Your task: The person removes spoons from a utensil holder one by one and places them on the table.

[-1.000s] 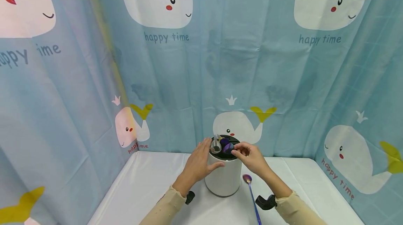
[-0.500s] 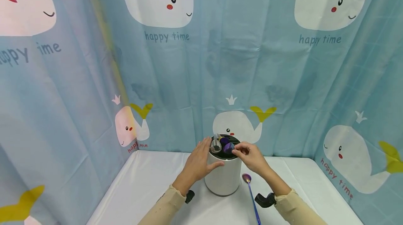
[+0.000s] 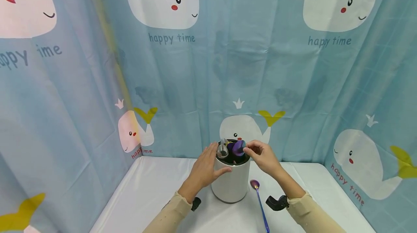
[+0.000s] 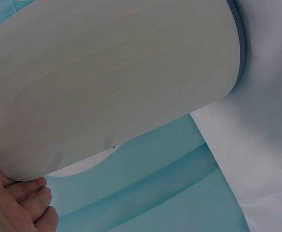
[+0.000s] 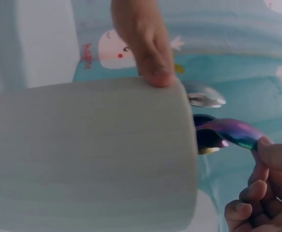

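A white cylindrical utensil holder (image 3: 230, 184) with a dark inside stands upright on the table. My left hand (image 3: 203, 167) holds its upper left side, thumb across the front below the rim. In the left wrist view, the fingertips (image 4: 32, 193) reach around the holder's wall. With thumb and forefinger, my right hand (image 3: 262, 157) pinches the bowl of an iridescent purple spoon (image 5: 237, 133), which sticks out of the holder's mouth. Its handle is hidden inside. A silver spoon (image 5: 206, 95) and another dark purple spoon (image 5: 204, 118) also poke out of the mouth.
A long-handled iridescent spoon (image 3: 260, 204) lies on the white table (image 3: 146, 196), right of the holder. Blue curtains (image 3: 179, 80) printed with whales enclose the back and both sides.
My right hand has risen slightly, and the pinched purple spoon has come up and tilted with it. The left hand and the holder have stayed in place.
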### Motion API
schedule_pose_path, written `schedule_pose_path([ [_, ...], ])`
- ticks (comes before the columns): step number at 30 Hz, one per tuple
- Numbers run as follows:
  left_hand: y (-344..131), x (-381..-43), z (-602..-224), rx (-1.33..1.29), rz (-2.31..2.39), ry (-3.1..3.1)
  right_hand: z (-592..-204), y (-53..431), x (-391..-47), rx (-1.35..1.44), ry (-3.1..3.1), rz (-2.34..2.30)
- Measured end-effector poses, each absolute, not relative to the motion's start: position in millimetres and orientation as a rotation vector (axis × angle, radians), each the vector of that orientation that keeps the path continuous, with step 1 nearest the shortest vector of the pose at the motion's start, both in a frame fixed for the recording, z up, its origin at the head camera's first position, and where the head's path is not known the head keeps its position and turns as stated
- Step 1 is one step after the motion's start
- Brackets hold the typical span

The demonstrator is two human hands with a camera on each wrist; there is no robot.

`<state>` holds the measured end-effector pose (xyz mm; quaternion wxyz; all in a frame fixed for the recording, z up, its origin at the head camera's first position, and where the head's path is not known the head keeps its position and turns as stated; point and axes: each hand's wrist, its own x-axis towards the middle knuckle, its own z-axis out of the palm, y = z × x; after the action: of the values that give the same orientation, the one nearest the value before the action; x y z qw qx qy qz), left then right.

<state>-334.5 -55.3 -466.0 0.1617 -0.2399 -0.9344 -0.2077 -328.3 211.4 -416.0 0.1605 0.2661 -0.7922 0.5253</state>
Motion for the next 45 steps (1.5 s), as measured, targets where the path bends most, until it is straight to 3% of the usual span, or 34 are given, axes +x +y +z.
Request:
schedule_pose_path([
  [33, -54.2, -334.3, -465.7, -0.648, -0.594, -2.714, -342.2, 249.7, -301.1, 0.707, -1.777, 1.796],
  [45, -54.5, -334.4, -465.0, -0.658, -0.581, -2.71, -334.0, 262.6, -292.2, 0.708, -1.7, 1.832],
])
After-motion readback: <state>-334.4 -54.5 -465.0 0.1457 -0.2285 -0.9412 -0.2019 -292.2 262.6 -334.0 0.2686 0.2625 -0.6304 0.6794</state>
